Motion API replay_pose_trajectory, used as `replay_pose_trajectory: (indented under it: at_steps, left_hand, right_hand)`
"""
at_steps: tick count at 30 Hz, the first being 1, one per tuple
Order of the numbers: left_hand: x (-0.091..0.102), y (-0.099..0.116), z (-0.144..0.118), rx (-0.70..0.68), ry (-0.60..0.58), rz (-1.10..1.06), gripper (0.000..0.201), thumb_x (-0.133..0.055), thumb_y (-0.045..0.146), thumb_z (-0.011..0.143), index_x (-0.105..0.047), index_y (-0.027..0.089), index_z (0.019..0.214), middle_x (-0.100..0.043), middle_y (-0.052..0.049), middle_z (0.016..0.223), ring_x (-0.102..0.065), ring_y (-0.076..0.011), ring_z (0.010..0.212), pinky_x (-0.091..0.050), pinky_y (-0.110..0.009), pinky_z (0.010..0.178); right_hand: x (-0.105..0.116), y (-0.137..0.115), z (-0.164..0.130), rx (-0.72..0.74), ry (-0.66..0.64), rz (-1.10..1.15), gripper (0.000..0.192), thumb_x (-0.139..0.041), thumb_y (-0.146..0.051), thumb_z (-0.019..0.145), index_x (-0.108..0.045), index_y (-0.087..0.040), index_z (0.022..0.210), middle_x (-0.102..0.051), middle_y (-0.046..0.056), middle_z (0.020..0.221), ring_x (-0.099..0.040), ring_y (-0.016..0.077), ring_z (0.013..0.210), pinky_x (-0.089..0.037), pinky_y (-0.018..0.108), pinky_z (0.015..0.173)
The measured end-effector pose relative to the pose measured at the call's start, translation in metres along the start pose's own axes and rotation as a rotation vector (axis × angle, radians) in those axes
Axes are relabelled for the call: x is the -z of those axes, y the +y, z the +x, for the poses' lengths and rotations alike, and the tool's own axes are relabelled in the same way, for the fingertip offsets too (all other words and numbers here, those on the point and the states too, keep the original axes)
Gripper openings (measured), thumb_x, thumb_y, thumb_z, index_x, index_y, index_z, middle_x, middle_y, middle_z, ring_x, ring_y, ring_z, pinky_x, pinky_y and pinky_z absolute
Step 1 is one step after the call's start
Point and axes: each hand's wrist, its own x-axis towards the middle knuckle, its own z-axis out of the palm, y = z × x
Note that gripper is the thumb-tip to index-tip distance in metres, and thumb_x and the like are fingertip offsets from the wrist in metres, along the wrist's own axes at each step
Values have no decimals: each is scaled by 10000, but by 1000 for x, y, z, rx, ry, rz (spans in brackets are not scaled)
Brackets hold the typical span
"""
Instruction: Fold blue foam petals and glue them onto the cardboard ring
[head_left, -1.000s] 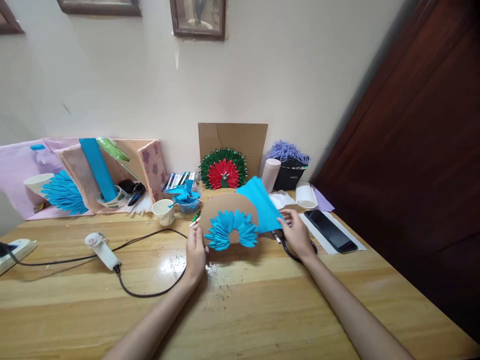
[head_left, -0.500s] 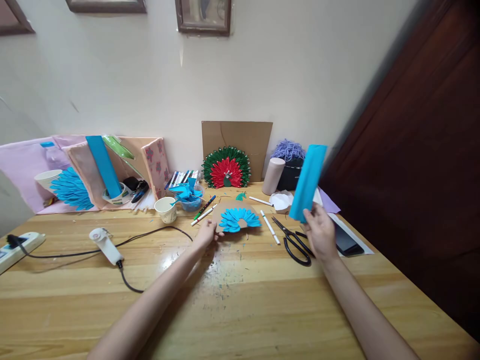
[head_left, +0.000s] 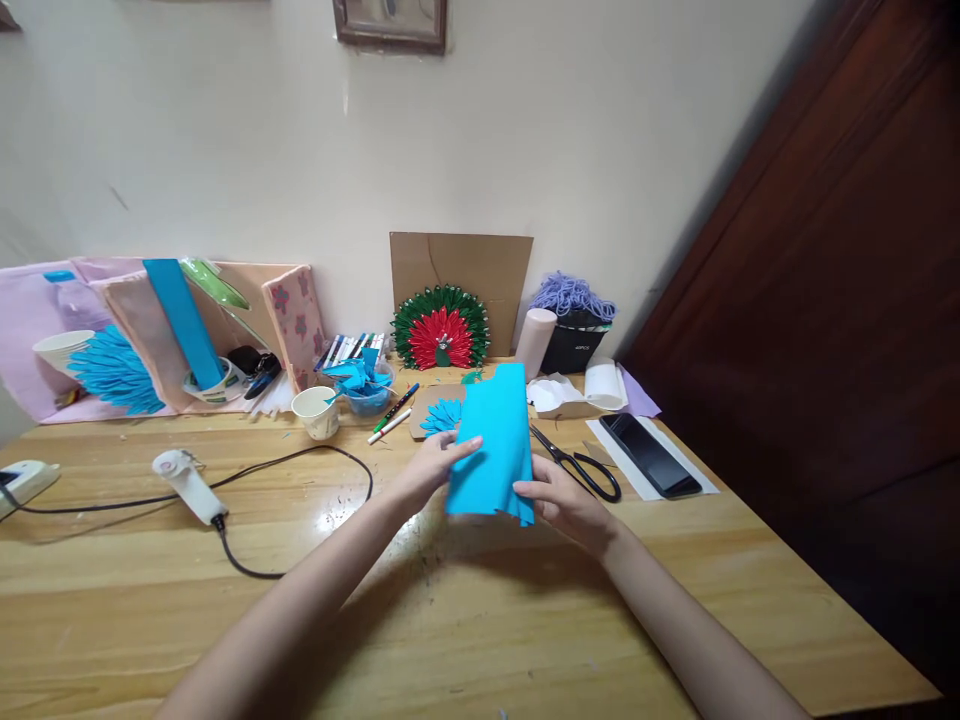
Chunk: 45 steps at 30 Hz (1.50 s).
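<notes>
Together, left hand (head_left: pixel 431 468) and right hand (head_left: pixel 561 503) each grip the blue paper (head_left: pixel 491 445) above the table (head_left: pixel 480 600).

Bare forearms and hands, no sleeves visible.

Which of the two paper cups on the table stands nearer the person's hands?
The small white cup beside the blue bowl; the other cup sits far left, against the pink sheets.
</notes>
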Motion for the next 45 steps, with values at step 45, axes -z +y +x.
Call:
replay_pose_trajectory:
  at_steps: [45]
  left_hand:
    - [0,-71,-12,-678,268,1104,371,-436,242,888,-418,183,1254,-495,-122,1201,-451,-252,1117,-405,-420,887]
  right_hand:
    - [22,-11,0,166,247,-954,150,-566,-352,782,-559,-207,744,-608,10,693,-551,160,628,-406,267,569]
